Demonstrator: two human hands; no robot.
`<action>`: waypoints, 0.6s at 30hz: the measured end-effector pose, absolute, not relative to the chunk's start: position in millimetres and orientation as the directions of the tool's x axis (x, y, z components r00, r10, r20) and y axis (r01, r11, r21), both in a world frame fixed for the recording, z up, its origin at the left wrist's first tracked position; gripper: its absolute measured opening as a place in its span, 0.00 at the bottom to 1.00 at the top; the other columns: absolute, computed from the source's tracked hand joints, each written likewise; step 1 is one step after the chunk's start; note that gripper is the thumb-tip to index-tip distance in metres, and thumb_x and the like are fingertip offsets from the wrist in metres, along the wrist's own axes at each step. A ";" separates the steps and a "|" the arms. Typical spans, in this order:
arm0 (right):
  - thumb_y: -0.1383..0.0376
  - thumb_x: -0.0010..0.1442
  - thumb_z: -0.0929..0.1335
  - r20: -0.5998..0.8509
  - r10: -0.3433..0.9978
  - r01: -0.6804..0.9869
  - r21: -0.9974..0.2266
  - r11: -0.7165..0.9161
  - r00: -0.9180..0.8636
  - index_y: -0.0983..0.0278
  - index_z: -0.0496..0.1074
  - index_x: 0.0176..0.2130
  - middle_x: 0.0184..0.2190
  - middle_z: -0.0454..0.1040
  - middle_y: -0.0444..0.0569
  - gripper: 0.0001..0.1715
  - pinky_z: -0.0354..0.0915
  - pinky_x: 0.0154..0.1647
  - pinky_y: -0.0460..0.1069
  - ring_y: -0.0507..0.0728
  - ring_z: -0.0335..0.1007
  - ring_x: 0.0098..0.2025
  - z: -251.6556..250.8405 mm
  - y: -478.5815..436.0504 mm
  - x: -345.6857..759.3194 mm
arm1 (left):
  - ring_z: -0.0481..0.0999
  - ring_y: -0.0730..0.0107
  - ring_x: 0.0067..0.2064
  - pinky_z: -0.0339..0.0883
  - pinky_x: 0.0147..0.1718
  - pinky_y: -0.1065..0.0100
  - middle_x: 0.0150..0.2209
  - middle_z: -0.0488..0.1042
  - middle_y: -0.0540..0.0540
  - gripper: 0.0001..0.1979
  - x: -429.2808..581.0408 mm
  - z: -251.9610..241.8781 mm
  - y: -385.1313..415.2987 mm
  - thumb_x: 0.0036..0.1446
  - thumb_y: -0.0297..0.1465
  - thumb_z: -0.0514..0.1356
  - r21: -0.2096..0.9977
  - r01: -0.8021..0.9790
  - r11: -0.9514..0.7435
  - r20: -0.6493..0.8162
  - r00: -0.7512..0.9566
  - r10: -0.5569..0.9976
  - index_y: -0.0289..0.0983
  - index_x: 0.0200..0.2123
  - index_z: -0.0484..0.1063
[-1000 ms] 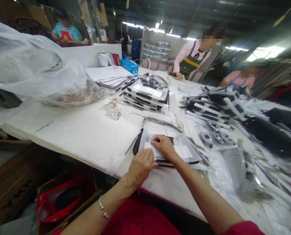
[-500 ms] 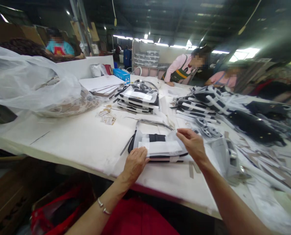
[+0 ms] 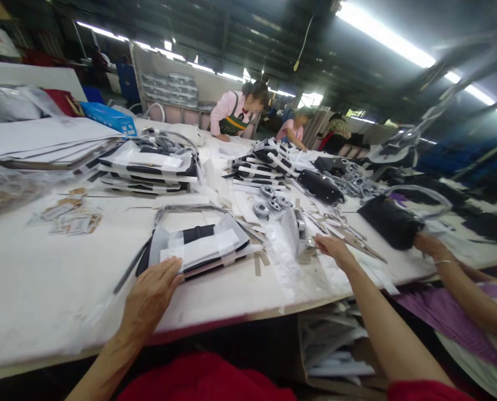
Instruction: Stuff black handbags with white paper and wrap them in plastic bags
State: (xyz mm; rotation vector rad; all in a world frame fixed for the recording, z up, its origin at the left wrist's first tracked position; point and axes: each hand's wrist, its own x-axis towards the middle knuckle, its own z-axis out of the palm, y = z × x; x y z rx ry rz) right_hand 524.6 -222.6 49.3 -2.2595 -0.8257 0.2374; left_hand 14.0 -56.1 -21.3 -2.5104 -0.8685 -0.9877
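On the bench (image 3: 231, 298) we find wide free room at the left, between the near edge and the flat paper tags (image 3: 70, 214). In front of the wrapped bag (image 3: 202, 242) we see a free strip along the near edge, but the left hand (image 3: 154, 289) and the right forearm (image 3: 377, 312) close its ends. Toward the far edge, the stack of bags (image 3: 148, 172) blocks us; rightward, the tape dispenser (image 3: 296, 231) and loose strips (image 3: 357, 239) are obstacles.
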 end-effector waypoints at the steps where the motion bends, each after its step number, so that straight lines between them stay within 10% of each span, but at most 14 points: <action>1: 0.50 0.54 0.66 0.022 0.626 0.454 -0.708 -0.541 0.780 0.61 0.74 0.24 0.24 0.78 0.50 0.19 0.69 0.31 0.50 0.59 0.74 0.29 44.5 -217.3 523.7 | 0.78 0.57 0.49 0.68 0.50 0.57 0.51 0.78 0.40 0.16 13.9 -21.4 -56.2 0.68 0.34 0.52 -0.054 0.636 -0.769 0.692 0.579 0.430 0.35 0.54 0.69; 18: 0.60 0.41 0.72 -0.085 0.493 0.099 -0.937 -0.336 0.866 0.63 0.71 0.24 0.20 0.74 0.43 0.10 0.60 0.21 0.44 0.51 0.67 0.21 61.4 -198.7 506.1 | 0.78 0.57 0.50 0.67 0.52 0.56 0.51 0.78 0.40 0.17 15.2 -24.3 -57.9 0.68 0.36 0.51 -0.011 0.652 -0.758 0.695 0.550 0.463 0.35 0.54 0.69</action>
